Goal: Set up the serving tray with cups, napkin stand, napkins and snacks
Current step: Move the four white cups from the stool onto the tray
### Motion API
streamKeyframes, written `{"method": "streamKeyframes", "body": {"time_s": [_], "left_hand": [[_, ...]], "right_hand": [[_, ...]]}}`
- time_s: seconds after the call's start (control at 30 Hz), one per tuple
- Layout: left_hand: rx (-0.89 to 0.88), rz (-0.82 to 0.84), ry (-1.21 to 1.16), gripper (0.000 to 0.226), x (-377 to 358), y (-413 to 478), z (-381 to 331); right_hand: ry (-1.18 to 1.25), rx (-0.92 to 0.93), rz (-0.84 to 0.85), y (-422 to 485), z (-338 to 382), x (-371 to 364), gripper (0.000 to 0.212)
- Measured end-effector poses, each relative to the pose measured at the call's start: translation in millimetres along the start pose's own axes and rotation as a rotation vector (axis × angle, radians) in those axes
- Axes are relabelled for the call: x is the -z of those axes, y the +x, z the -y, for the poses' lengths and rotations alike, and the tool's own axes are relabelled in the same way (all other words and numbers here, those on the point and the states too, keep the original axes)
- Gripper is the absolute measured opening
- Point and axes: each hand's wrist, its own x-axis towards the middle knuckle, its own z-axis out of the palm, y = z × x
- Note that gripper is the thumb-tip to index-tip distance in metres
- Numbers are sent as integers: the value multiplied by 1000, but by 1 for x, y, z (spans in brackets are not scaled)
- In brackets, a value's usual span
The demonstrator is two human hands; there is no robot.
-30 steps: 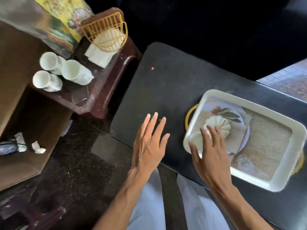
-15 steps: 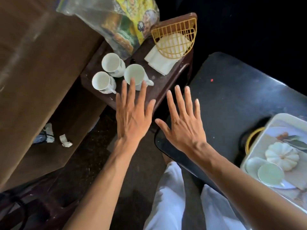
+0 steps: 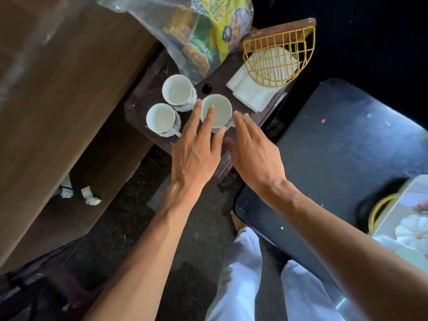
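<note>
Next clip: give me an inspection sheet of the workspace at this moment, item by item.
Surface: scuffed brown stool; black table at right.
Job's things: three white cups upright on the stool; yellow napkin stand resting over white napkins; snack bag behind; tray at right edge, blurred.
Clutter: paper scraps on a low wooden shelf.
Grippers: left hand and right hand open, either side of the nearest cup, gripping nothing.
Cables: possibly a dark cord by the scraps; unclear.
Surroundings: brown wooden top at left; dark floor.
</note>
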Motion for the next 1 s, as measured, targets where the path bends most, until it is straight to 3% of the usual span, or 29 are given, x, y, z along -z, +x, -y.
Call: {"method": "streamKeyframes", "body": {"time_s": [0.27, 0.5, 0.7, 1.0], "left_hand": [[105, -93, -257, 42, -3, 0, -15], [226, -209, -563, 44, 4, -9, -35], [381, -142, -737, 31, -4, -37, -80], [430, 18, -815, 23, -53, -95, -188]], "right_hand": [[301, -106, -98, 22, -9, -1, 23], [408, -196, -225, -7, -19, 14, 16], [402, -274, -298, -71, -49, 47, 18], [394, -481, -323, -173, -132, 106, 19]]}}
